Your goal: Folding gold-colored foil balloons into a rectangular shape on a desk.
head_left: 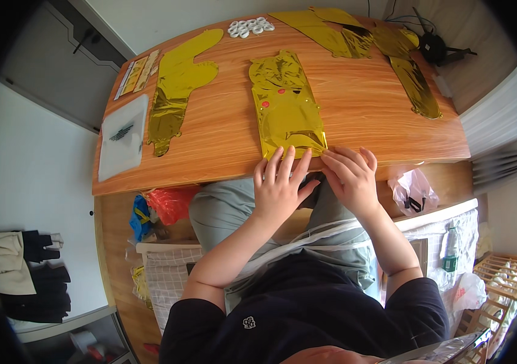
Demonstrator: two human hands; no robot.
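Note:
A flat, shiny yellow foil balloon [288, 115] with two red spots lies folded into a long rectangle at the table's near edge. Across its near end my left hand [279, 182] rests with fingers spread and thumb held out to the side. My right hand [349, 176] is at the near right corner, its index finger and thumb closed on the foil there, the other fingers loosely bent. Creases run through the foil beside that corner. The thumb side of the grip is partly hidden.
More flat yellow foil balloons [176, 85] lie at the left and far right of the wooden table [222, 121]. White ribbon rolls [250, 26] sit at the back. A clear plastic bag [124, 136] and a black router [433, 45] are near the sides.

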